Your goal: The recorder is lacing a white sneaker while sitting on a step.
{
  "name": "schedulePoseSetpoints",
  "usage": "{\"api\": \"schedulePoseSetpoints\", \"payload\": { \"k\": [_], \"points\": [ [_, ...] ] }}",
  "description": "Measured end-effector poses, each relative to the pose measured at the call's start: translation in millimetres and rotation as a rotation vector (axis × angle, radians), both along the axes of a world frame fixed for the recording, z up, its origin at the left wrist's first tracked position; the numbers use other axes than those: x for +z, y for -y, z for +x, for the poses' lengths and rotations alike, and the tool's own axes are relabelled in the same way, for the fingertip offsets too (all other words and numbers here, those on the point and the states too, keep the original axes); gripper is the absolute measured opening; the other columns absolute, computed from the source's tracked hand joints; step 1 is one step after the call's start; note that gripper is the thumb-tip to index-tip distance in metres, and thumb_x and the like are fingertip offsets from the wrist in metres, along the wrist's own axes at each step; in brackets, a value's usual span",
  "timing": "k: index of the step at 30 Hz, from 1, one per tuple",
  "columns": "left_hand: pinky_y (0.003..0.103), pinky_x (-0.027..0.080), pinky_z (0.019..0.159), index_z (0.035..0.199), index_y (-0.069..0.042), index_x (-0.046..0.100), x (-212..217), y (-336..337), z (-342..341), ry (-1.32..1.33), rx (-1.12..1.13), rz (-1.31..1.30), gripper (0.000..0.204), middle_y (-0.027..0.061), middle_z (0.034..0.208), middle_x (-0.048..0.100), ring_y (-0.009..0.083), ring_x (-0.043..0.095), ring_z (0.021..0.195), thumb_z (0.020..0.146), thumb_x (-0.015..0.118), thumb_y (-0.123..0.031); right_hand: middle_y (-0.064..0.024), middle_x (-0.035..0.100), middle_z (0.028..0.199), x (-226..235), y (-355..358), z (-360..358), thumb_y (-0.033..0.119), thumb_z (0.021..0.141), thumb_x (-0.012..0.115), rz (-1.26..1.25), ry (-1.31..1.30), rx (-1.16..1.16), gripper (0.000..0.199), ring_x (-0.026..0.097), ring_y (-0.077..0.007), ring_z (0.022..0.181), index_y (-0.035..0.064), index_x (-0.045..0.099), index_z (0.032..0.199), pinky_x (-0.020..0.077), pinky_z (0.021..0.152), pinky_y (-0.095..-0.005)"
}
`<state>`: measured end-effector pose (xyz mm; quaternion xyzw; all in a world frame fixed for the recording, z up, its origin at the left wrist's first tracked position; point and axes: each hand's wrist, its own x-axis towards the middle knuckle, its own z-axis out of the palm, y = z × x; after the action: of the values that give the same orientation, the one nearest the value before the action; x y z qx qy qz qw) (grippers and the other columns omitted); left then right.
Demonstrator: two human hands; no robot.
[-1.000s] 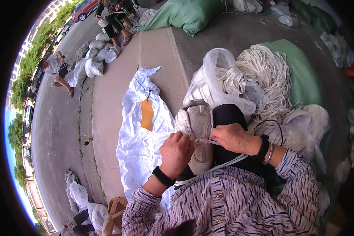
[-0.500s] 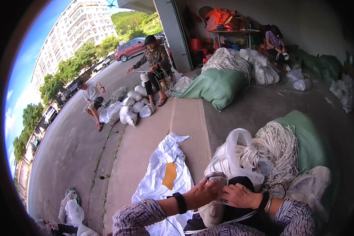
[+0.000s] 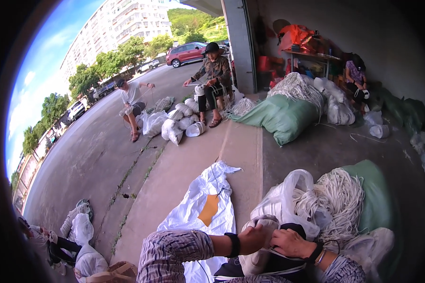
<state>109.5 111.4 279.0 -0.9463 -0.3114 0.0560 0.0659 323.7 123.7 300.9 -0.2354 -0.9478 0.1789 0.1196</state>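
Steady the shoe with your left hand, right hand close beside it; can't tell either's grip.

Daylight reaches the grey concrete floor; beside a tall grey pillar, a thin-topped table fronts a dim, apparently grey wall.
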Motion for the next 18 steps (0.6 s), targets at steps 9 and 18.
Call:
{"api": "schedulePoseSetpoints", "payload": {
  "k": [9,18],
  "points": [
    [0.04,0.05,0.073,0.095,-0.007,0.064,34.3,-27.2,14.5,0.056,0.27,-0.531,0.019,0.0125,0.09,0.065,0.0293,0.063,0.086,0.082,0.055,-0.017,-0.0078,0.051,0.088,-9.7,-1.1,4.8,0.016,0.071,0.064,0.046,-0.014,-0.005,0.015,0.056,-0.0248,0.088,0.0113,0.061,0.086,0.0448,0.072,-0.0378],
    [0.029,0.05,0.046,0.082,-0.002,0.055,9.3,-26.8,33.2,0.971,0.465,-1.002,0.016,0.0087,0.064,0.059,0.0184,0.06,0.051,0.086,0.051,-0.018,-0.0047,0.054,0.087,-19.7,0.8,9.6,0.02,0.071,0.065,0.115,-0.051,-0.021,0.018,0.055,-0.0234,0.086,0.0136,0.063,0.088,0.0433,0.074,-0.0384]
  ]
}}
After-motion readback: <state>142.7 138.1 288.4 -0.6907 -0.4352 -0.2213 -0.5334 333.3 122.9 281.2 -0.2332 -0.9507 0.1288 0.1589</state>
